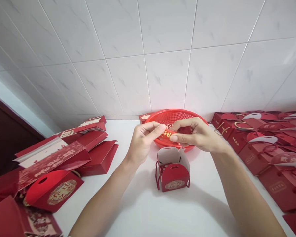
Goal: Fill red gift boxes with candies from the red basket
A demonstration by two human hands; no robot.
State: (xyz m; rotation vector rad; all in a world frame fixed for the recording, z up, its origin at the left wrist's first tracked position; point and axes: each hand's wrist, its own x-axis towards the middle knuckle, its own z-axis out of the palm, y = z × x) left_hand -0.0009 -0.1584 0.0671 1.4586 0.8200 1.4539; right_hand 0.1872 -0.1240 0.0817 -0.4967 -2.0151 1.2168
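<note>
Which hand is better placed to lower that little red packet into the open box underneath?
Probably the right hand: its fingers wrap most of the red packet and sit directly above the open box. The left hand pinches only the packet's end, off to the side.

Gift box [173,173]: standing in the middle of the bench [143,207], before the basket.
Basket [174,111]: sitting at the back edge.
Folded boxes [64,158]: lying along the left edge.
Closed boxes [261,151]: standing along the right edge.

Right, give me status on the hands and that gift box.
Left hand and right hand both pinch a small red packet. Open gift box stands close by, flaps up. Red basket behind; nothing between packet and box.
</note>
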